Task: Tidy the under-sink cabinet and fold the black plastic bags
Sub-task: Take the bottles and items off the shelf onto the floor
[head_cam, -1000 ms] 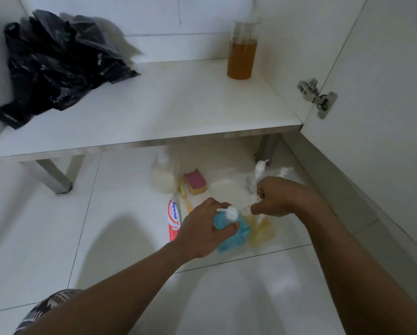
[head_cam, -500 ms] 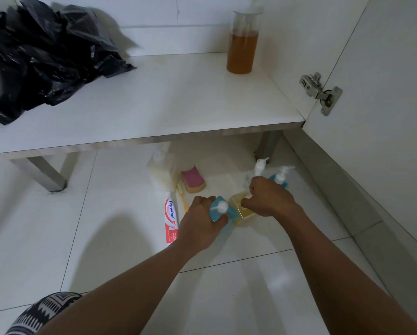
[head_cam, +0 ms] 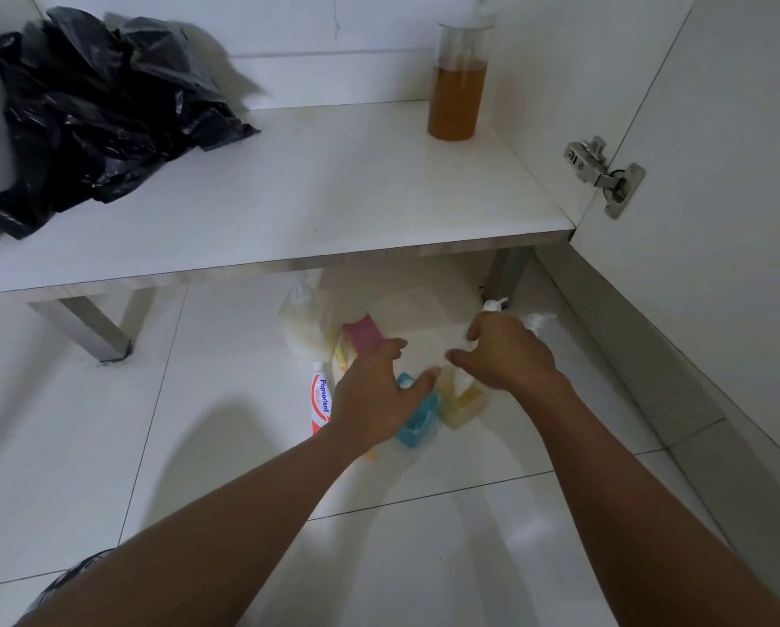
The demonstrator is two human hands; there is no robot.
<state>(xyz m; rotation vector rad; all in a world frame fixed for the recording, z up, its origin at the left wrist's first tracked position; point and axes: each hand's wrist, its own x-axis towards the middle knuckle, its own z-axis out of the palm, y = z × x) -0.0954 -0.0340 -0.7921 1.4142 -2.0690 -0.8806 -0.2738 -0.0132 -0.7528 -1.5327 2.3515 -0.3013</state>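
Two hands hover over small bottles on the floor below the cabinet shelf [head_cam: 333, 210].
The left hand [head_cam: 374, 395] spreads its fingers above a blue bottle [head_cam: 417, 427], grip released; the right hand [head_cam: 505, 355] hangs loosely curled over a yellow bottle [head_cam: 465, 405], grasping nothing. The black plastic bags [head_cam: 94, 115] lie crumpled at the shelf's back left corner; an amber bottle [head_cam: 456, 97] stands at its back right. A toothpaste tube [head_cam: 321, 402] and a pink sponge [head_cam: 363, 339] lie beside the left hand.

Wearing a patterned garment [head_cam: 57, 588] — blk & wht, zigzag-type print — it's showing only at the btm-left corner. Arms [head_cam: 225, 531] are running bare all the way to the left hand [head_cam: 374, 400] & right hand [head_cam: 510, 355].
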